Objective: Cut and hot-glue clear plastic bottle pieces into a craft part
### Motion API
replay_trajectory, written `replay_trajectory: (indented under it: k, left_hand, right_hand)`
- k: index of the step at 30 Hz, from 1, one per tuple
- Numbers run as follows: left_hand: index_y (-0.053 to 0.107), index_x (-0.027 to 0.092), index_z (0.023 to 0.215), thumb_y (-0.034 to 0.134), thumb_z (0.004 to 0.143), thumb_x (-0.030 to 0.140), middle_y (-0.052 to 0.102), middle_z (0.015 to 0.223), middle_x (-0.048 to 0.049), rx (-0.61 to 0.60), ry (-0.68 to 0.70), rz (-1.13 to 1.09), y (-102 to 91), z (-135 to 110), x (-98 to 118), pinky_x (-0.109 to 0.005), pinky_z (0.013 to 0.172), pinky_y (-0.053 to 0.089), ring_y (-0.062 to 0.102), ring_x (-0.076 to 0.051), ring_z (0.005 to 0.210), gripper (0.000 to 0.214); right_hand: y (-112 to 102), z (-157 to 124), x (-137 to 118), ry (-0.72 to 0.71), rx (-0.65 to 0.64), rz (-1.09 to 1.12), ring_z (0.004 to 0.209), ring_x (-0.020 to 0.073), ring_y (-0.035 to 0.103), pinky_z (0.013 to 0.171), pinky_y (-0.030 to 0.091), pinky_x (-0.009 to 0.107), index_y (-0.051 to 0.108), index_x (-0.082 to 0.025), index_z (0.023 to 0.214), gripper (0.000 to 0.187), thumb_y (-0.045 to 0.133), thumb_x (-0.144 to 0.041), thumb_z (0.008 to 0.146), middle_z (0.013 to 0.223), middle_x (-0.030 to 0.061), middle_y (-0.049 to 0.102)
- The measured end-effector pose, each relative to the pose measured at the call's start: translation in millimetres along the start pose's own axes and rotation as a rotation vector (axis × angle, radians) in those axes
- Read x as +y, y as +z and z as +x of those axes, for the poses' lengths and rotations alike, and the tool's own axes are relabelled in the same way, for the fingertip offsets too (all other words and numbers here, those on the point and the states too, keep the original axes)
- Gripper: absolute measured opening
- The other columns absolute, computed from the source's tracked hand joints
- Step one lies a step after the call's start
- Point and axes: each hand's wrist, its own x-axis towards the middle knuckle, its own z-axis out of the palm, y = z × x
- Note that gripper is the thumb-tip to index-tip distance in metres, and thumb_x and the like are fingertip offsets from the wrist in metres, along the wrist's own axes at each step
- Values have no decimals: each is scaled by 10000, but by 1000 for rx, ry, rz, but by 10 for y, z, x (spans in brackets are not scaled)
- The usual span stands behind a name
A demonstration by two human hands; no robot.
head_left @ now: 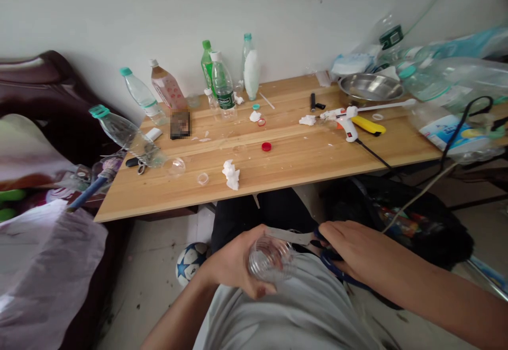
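My left hand (234, 263) grips a clear plastic bottle piece (272, 259) low in the view, above my lap. My right hand (351, 249) is closed on blue-handled scissors (301, 238), whose blades point left and touch the top of the bottle piece. Both hands are well below the front edge of the wooden table (301, 154).
The table holds several plastic bottles (222, 83), a white glue gun (345, 120) with a black cord, a steel bowl (371, 86), a red cap (266, 146) and crumpled tissue (231, 174). A football (190, 261) lies on the floor. A dark bag (416, 223) sits at right.
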Motion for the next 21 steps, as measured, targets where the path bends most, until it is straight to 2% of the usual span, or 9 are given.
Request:
replay_trajectory:
  k: [7,10,12,16,19,21]
  left_hand:
    - [578,229,956,922,530,342,704,956,-66,-109,-34,-82,-66,38,76,-397,795,576,689,-237,862,559]
    - [583,213,977,931,517,346,684,934,-56,-116,-21,-106,-74,37,48,-385,800,565,673,-232,871,592]
    - [595,198,1066,936,522,329,667,1015,-75,-108,-20,-92,-82,26,17,-365,803,554,661,-220,883,655]
    - [492,253,1303,959,532,319,599,1181,-91,-1,-21,-133,-100,-7,-49,-380,873,524,639,-226,980,904]
    - [437,275,1318,963,529,417,614,1159,-88,118,28,-154,-116,-31,-100,-450,994,468,614,-272,1102,959]
    - [432,273,1310,922,570,511,620,1173,-101,201,77,-104,-122,-53,-118,-477,1048,432,598,-294,1160,919]
  right_hand:
    - [-3,2,27,-12,38,-18,686,238,721,581,487,309,561,-210,768,280,748,-29,665,733,6,712]
    - [-29,-6,25,9,31,-25,682,237,736,556,467,293,563,-214,753,268,747,-36,674,715,-7,723]
    - [-55,-6,30,19,15,-32,675,235,739,544,457,288,570,-214,750,256,760,-55,686,703,-14,723]
    - [-93,2,45,45,6,-43,705,242,745,559,464,298,591,-213,754,225,793,-122,715,721,-11,727]
    - [-71,14,49,87,-27,-36,736,244,752,572,458,302,608,-214,781,206,795,-141,734,753,-11,738]
    - [-32,31,44,133,-48,-27,755,248,758,565,438,299,618,-217,805,186,781,-146,753,776,-12,748]
